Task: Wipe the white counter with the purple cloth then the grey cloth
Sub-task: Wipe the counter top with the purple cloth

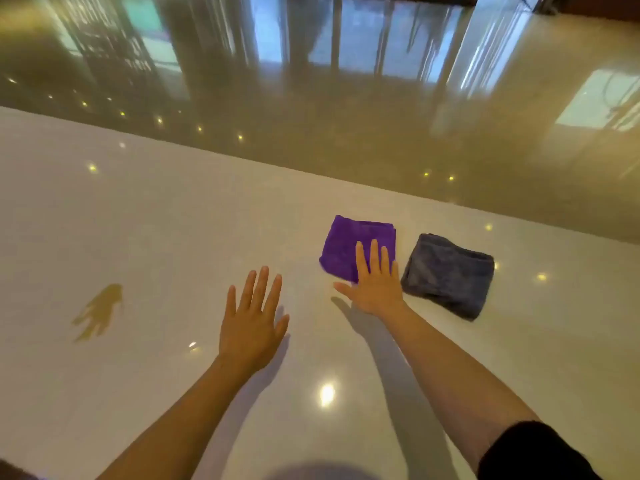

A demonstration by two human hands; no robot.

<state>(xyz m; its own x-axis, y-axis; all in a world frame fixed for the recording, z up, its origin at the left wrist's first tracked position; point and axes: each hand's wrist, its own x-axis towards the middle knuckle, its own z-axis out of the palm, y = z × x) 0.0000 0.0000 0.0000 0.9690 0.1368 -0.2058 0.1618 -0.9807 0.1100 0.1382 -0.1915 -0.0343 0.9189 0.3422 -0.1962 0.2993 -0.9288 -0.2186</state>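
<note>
We see the folded purple cloth point(349, 245) on the white counter point(156, 220), its corner pointing to 11 o'clock. Our flat, spread right hand point(375, 284) rests on its near edge; the grey cloth point(448, 275) lies at 3 o'clock. Our left hand point(251, 323) is spread flat, holding nothing.

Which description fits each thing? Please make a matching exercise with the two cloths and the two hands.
Things:
1. purple cloth
2. grey cloth
3. left hand
4. right hand

Descriptions:
A. folded, untouched, farthest right
B. fingers spread, over bare white counter
C. fingers lying on a cloth
D. folded, partly under a hand

Pairs: 1-D, 2-A, 3-B, 4-C
</note>
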